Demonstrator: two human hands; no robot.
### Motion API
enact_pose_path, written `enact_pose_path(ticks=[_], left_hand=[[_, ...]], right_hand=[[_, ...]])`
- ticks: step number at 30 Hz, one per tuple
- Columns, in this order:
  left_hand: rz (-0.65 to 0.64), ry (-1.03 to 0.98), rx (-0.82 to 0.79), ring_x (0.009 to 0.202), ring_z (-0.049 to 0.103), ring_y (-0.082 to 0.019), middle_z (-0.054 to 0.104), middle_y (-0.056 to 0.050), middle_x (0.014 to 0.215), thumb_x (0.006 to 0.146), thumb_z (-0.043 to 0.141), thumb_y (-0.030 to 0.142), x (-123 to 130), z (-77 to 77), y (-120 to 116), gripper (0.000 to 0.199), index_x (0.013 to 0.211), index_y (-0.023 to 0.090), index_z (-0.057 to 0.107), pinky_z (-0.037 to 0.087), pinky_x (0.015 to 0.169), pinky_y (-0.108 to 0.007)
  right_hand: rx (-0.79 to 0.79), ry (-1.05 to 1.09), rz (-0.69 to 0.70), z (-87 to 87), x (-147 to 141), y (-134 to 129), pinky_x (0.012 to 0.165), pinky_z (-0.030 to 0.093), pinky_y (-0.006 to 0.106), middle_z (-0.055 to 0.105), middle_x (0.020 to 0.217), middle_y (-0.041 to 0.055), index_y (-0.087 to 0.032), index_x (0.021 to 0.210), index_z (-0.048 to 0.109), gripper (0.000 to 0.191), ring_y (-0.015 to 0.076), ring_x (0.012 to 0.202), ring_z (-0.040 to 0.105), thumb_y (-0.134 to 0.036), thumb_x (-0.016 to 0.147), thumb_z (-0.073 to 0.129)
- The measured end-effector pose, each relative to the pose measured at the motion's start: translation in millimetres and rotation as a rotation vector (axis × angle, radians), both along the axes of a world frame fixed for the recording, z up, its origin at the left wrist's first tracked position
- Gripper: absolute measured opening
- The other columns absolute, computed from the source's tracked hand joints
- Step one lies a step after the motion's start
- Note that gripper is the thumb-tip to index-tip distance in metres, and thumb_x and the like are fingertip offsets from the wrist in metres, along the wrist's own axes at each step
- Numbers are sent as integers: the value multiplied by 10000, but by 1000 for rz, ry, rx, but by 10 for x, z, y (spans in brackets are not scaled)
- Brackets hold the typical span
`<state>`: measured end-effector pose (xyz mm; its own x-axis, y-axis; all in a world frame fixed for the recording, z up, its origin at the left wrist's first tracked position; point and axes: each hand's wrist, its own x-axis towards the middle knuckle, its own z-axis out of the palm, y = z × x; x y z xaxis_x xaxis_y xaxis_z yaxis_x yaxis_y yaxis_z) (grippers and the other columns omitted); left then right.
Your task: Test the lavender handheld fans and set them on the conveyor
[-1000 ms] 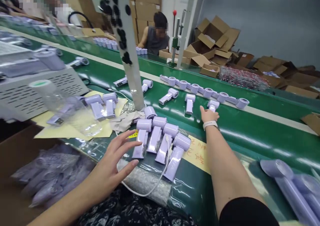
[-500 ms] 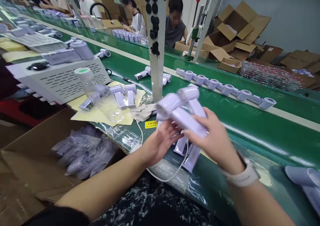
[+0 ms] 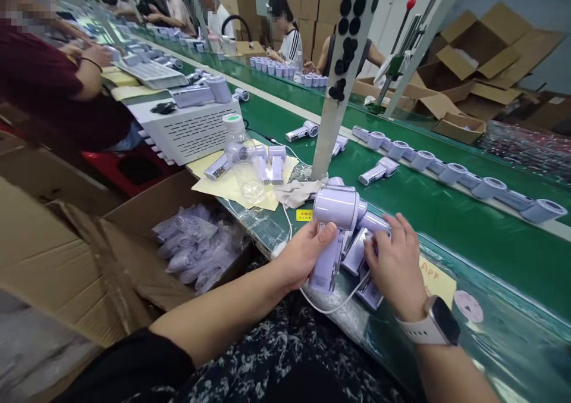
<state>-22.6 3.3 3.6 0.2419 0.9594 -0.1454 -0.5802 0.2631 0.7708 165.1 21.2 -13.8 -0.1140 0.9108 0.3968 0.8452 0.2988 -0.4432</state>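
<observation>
My left hand [image 3: 307, 251] is closed round the handle of a lavender handheld fan [image 3: 336, 208], which it holds upright with the round head on top. My right hand [image 3: 397, 260], with a watch on the wrist, has its fingers bent around a second lavender fan [image 3: 373, 222] in the cluster just beside it. Its fingertips are partly hidden. Under and between my hands, more fans [image 3: 355, 254] lie on the bench edge, and a white cable [image 3: 332, 311] loops in front of them.
A green conveyor belt [image 3: 450, 212] carries a row of fans [image 3: 452, 174] and a loose fan [image 3: 378, 169]. Beyond the cluster rises a metal post [image 3: 332, 123]. To the left are a clear bottle [image 3: 243, 165], a vented white box [image 3: 191, 126] and a carton [image 3: 134, 236] of bagged fans. Co-workers sit further off.
The two fans held up together in my right hand have parted: one is now upright in my left hand. My right hand has lowered to the cluster. The view has swung left.
</observation>
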Motion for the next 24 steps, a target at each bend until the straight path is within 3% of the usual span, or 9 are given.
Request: enact_pose_path(ticks=[2,4,6,8,11,16,19,24], left_hand=[[28,17,15,828,736,-229,768,-100,966,660,871,670,-35,-7,16,724,1130,153,680,571,741,-320],[44,29,20,792,725,-218,765,-103,931,661,866,676,-66,-21,39,702,1078,139,689,558,707,-308],[47,17,27,788,725,-224,766,-108,920,664,860,684,-74,-28,64,708,1071,130,690,558,707,-314],[54,-10,40,862,739,-251,772,-113,958,675,858,676,-51,-20,83,714,1105,133,685,573,766,-337],[67,-40,46,959,745,-277,782,-105,996,670,868,664,12,3,89,706,1121,155,679,585,840,-360],[3,-112,10,850,756,-278,785,-98,875,604,845,758,63,-13,68,700,944,161,712,607,751,-355],[-36,-178,-51,729,736,-229,778,-96,845,571,781,850,63,-29,81,727,797,164,694,611,680,-334],[4,-209,-10,885,749,-246,776,-115,1013,580,696,917,79,34,127,764,678,162,639,630,739,-338]], right_hand=[[-152,184,45,122,-9,-192,920,528,592,734,987,176,-222,785,570,245,376,1023,679,-392,959,542],[-412,428,151,225,-12,-403,668,568,423,705,715,82,-232,784,547,323,265,687,680,-498,966,566],[-642,694,221,258,-21,-580,557,525,321,667,604,27,-227,819,569,370,211,574,648,-574,930,633],[-738,844,214,225,-28,-693,562,516,293,658,582,4,-212,934,631,387,197,573,649,-592,894,692],[-710,794,192,159,4,-751,604,503,289,671,610,4,-201,1072,690,406,191,605,646,-575,915,684],[-553,663,184,192,29,-771,638,480,275,699,732,31,-217,924,748,366,183,685,634,-562,949,628],[-568,636,223,233,-104,-818,562,417,248,643,672,8,-215,831,727,317,152,606,557,-488,954,623],[-590,704,268,315,-314,-828,525,368,236,546,566,-25,-202,747,646,338,126,520,501,-439,975,569]])
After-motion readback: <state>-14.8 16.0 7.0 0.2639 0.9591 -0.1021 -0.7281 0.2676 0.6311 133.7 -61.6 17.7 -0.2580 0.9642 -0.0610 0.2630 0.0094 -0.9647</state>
